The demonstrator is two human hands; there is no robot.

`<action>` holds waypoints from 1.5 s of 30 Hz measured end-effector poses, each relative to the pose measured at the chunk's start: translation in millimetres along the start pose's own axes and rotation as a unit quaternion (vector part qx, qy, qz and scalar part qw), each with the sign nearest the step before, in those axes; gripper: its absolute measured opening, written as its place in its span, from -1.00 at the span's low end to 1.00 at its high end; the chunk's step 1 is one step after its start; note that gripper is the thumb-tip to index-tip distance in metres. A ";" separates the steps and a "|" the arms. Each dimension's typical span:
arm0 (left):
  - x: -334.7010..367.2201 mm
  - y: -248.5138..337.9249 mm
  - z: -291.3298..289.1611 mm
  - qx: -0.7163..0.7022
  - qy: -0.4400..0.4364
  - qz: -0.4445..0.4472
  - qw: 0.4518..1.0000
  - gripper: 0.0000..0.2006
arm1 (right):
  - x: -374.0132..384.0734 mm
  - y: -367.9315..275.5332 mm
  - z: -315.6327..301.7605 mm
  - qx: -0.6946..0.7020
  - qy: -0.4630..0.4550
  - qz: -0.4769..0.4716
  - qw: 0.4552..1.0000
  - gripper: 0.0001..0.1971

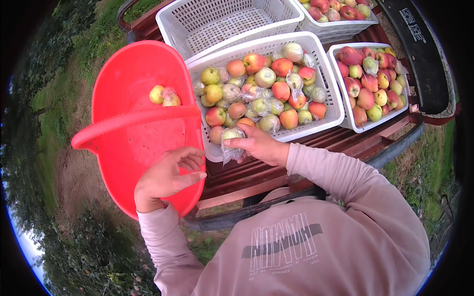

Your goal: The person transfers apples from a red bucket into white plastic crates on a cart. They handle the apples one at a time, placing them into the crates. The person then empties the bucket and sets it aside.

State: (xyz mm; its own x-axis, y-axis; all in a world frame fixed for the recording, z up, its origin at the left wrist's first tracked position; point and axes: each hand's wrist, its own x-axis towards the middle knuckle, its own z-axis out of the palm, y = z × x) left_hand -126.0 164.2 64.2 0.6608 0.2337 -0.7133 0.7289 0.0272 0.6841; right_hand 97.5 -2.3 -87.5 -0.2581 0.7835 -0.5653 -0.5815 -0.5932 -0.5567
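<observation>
Gripping plastic-wrapped apple (232,135): right hand (261,146); left hand (163,177), loosely spread, above red basket (123,71); white crate (330,76) beyond right hand.

Right fingers (241,143) — partly hidden, seemingly.

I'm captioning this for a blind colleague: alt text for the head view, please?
A right hand holds a plastic-wrapped pale apple at the near edge of a white crate of apples, while the open left hand hovers over a red tub with a few apples.
</observation>
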 end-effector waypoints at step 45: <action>55.1 -107.4 -85.2 -0.190 0.423 -0.038 0.885 -0.60 | 44.3 -3.3 -52.2 -0.584 0.243 -0.341 0.695 -0.57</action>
State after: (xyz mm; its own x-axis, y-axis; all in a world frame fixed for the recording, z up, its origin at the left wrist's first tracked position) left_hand -183.2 257.0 -35.7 0.1241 0.8567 -0.5007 0.5465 0.3621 0.7551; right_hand 128.2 24.7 -142.4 0.2271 0.9696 0.0915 0.6562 -0.0829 -0.7500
